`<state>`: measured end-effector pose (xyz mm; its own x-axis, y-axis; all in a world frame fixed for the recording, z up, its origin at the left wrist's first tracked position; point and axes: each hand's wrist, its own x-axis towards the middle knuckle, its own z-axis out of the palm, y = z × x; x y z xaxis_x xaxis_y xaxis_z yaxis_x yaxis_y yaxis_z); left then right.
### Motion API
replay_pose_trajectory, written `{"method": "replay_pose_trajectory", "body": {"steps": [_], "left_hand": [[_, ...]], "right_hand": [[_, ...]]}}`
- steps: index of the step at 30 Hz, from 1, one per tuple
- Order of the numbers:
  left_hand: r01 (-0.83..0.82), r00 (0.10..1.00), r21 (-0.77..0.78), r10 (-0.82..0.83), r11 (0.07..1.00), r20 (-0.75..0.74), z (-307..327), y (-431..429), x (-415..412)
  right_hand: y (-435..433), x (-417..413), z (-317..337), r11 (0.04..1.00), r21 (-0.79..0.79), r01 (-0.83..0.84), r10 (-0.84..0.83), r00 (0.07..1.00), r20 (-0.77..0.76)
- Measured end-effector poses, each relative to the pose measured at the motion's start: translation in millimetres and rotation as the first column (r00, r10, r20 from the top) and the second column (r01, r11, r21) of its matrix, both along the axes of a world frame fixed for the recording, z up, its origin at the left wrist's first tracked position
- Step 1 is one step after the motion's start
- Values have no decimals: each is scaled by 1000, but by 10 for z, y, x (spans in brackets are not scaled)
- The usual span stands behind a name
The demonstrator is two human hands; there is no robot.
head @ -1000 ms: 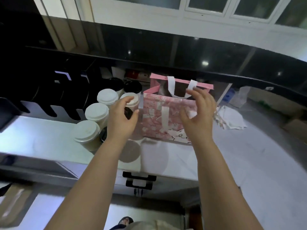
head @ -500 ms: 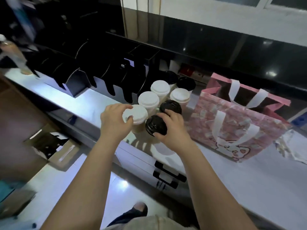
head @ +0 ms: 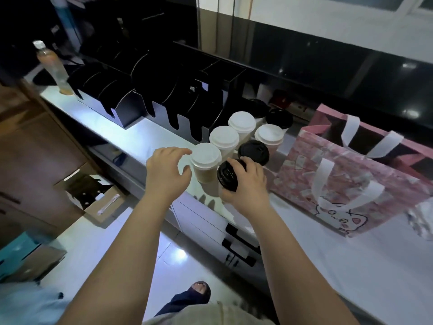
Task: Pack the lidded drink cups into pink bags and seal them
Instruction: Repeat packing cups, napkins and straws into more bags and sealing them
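So the black-lidded cup [head: 227,175] at the near edge of the cluster is already clamped in the right hand [head: 248,184], tipped toward the camera so its long axis leans off upright, while the white-lidded cup [head: 205,160] stands upright on the table [head: 351,266] just left of it. That white one is flanked by the left hand [head: 166,173], fingers spread apart and not yet closed on it, thumb tip at the lid rim. Both cups would have to be carried rightward, since the pink bag [head: 339,181] is stood open-mouthed just to the right of the right hand, which looks the nearer one.
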<state>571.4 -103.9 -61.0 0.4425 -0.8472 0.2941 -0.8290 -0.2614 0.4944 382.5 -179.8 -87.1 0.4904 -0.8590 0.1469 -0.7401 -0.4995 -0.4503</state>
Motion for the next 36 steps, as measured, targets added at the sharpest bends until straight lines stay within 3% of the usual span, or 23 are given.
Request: {"method": "replay_pose_trajectory", "body": {"steps": [6, 10, 13, 16, 19, 27, 30, 36], "left_hand": [[117, 993, -63, -116, 991, 14, 236, -352, -422], [278, 961, -74, -278, 958, 9, 617, -739, -837], [355, 935, -56, -354, 933, 20, 923, -1028, -1152], [444, 896, -105, -444, 890, 27, 1178, -1260, -1413], [559, 821, -110, -567, 822, -65, 1289, -1488, -1599], [774, 632, 141, -751, 617, -191, 1271, -2045, -1807], [806, 587, 195, -796, 559, -144, 1274, -2215, -1707], [902, 375, 284, -915, 324, -148, 1176, -2583, -1450]], "right_hand": [[-98, -494, 586, 976, 216, 5, -49, 979, 199], [-92, -980, 1018, 979, 196, 52, -132, 897, 422], [-37, -1327, 1350, 990, 114, 77, -123, 864, 487], [-70, -1602, 1675, 989, 51, 140, -148, 864, 482], [-196, -1747, 1916, 978, -2, 208, -185, 874, 450], [-602, -1735, 1855, 929, -39, 368, -324, 860, 395], [-742, -1631, 1791, 903, -33, 429, -377, 826, 419], [-873, -1503, 1497, 794, -42, 606, -552, 748, 368]]}}
